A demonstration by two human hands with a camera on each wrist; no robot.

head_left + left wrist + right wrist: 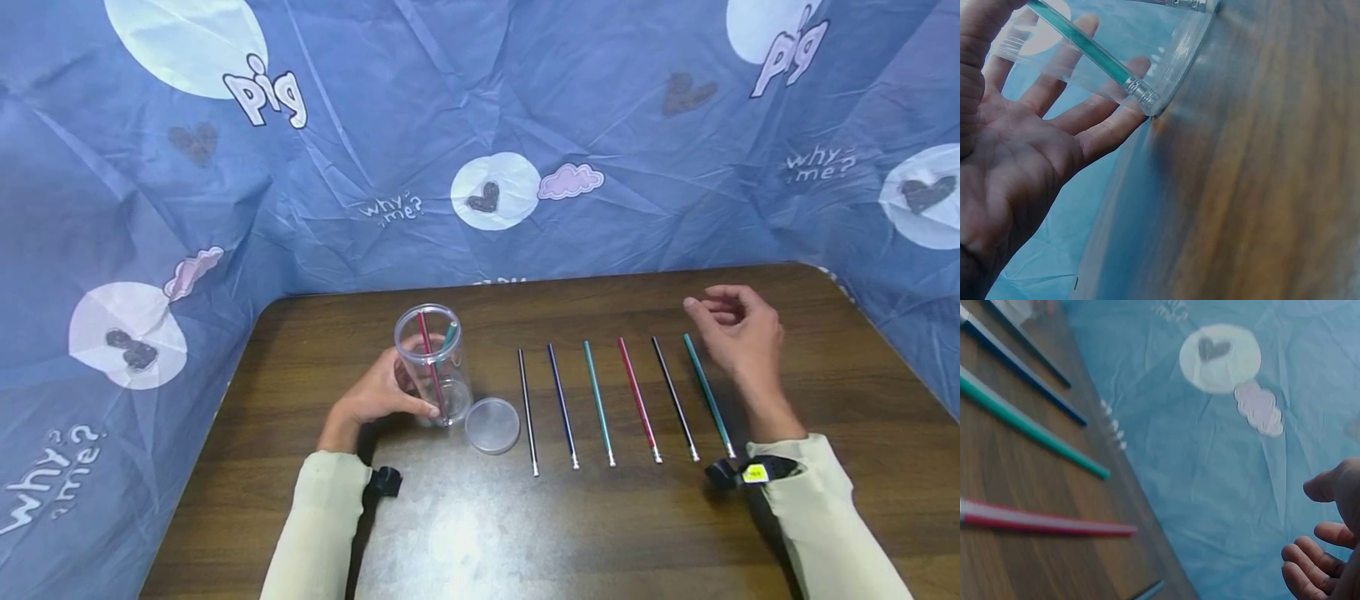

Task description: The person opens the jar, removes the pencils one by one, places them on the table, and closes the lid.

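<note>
Tabletop (600, 533): brown with darker wood grain; the row of pencils (599, 404) reads, left to right, near-black, blue, teal, red, near-black, teal. Jar (459, 371): colourless and clear, with one red pencil (432, 367) and one teal pencil (447, 340) inside. Backdrop (420, 100): blue, printed with white discs (506, 169), grey hearts (485, 197) and pink clouds (571, 181); sleeves (322, 508), plain pale cream.

a brown table (570, 542) bears a clear jar (460, 375) left of centre, a lid (492, 426) lower centre, and six pencils (639, 400) right of centre.
</note>
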